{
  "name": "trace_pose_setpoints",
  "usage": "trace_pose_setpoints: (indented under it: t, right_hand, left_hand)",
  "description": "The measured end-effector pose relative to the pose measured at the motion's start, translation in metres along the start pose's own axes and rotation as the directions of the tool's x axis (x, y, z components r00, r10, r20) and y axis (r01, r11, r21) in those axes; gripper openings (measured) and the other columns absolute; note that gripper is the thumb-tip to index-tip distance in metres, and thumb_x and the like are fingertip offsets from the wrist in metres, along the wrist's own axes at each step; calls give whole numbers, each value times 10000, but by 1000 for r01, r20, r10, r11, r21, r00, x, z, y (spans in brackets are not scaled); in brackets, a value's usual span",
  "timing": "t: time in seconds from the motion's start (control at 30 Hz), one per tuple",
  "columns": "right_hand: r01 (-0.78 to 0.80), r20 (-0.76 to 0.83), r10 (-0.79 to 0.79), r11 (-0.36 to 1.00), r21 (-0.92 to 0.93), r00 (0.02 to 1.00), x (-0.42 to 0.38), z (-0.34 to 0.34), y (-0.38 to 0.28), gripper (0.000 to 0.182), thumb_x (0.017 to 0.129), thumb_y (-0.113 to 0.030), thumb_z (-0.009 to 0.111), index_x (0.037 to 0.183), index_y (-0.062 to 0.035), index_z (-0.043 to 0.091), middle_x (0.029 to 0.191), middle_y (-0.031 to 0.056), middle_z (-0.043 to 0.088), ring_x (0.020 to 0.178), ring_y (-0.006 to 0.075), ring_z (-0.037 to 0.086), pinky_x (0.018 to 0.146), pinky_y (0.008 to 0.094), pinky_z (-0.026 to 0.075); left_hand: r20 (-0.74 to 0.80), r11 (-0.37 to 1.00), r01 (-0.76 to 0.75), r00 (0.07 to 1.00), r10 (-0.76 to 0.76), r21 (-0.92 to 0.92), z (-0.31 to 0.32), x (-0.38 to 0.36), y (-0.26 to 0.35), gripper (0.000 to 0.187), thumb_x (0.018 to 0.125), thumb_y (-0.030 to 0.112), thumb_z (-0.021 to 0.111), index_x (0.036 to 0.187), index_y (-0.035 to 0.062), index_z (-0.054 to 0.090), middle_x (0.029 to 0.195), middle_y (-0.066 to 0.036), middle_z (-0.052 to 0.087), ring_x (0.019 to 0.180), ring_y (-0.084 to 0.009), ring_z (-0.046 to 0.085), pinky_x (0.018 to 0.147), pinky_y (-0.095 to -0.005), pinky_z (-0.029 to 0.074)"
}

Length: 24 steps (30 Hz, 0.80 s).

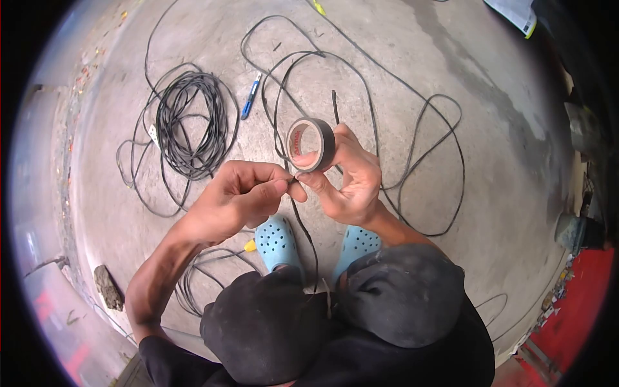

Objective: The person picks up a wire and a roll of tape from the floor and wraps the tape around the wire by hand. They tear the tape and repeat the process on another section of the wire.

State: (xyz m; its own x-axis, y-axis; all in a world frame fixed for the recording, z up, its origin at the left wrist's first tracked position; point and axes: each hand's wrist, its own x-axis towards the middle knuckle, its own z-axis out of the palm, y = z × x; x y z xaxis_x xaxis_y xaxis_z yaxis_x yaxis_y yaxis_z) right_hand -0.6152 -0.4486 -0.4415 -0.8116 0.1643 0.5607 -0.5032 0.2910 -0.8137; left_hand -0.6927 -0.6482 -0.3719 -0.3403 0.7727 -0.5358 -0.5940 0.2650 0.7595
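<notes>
A roll of black tape [327, 143] stands on edge in my right hand [351, 177], whose fingers curl round its far side while the thumb points to the left. My left hand [248, 193] pinches a dark cable [303, 229] between thumb and forefinger, just below and left of the roll. The two hands nearly meet there, and the fingertips hide the detail of that spot. Below the hands the cable hangs down between the light blue shoes [276, 240].
A large coil of black cable [193, 126] lies on the concrete floor at the left, with a blue cutter [250, 97] beside it. Loose cable loops [460, 155] spread to the right. A yellow connector [250, 246] lies by the left shoe, a stone [108, 287] at the lower left.
</notes>
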Motion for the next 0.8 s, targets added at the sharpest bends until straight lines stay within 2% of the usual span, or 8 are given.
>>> trace_pose_setpoints:
  t: [0.1,0.23,0.27,0.37,0.4,0.6,0.7,0.8]
  right_hand:
    - [-88,-7,88,993,78,996,-1,2,-2,154,817,-46,801,955,-53,733,814,50,695,702,155,574,652,312,471]
    - [-265,13,269,939,219,963,3,2,-12,98,847,-38,777,920,-18,716,786,54,688,640,103,548,604,269,453]
    - [-269,44,266,941,207,963,4,1,-10,91,852,-39,772,915,-13,712,767,48,676,634,89,538,600,258,444]
    - [-341,117,323,916,210,939,5,-4,-3,83,864,-43,765,892,1,701,724,27,644,635,50,514,591,230,420]
    - [-405,135,383,883,236,914,4,-4,-3,86,864,-46,766,881,4,698,721,21,637,648,39,510,589,224,413]
    - [-636,243,591,745,204,769,6,-8,-4,124,848,-86,779,848,12,703,603,-29,574,558,25,471,509,238,378]
    - [-652,285,595,734,189,752,9,-10,3,111,840,-84,778,873,7,724,581,-28,561,533,28,461,484,249,364]
    - [-589,229,546,776,224,806,15,-15,3,147,745,-68,796,731,33,691,606,74,668,547,69,592,478,281,431]
  left_hand:
    - [-88,934,-128,982,166,333,6,-1,-1,259,1046,183,580,1006,-42,701,605,60,430,550,-8,317,499,-226,228]
    - [-134,747,-223,913,385,626,12,1,-9,165,1010,30,576,1007,-72,706,695,-11,630,602,-35,482,546,-231,388]
    - [-122,633,-315,828,548,708,12,5,-18,82,919,-38,650,967,-44,716,685,-94,644,547,-80,511,482,-294,400]
    - [-21,370,-355,696,717,859,15,8,-23,127,870,-85,642,965,-38,712,782,-138,709,530,-191,604,499,-341,466]
    - [61,273,-374,679,731,887,12,9,-24,207,824,-105,641,1006,-20,691,796,-128,692,570,-279,638,515,-378,498]
    - [365,-256,-265,567,738,930,2,15,-33,277,786,-113,649,1052,-39,630,674,-49,468,545,-188,512,470,-354,428]
    - [443,-360,-259,546,711,896,0,19,-34,245,856,-141,634,1095,-87,619,688,-90,480,554,-226,506,476,-372,412]
    - [494,-435,-240,509,705,868,-4,24,-34,221,900,-118,655,1118,-103,621,743,-120,561,577,-246,533,491,-378,437]
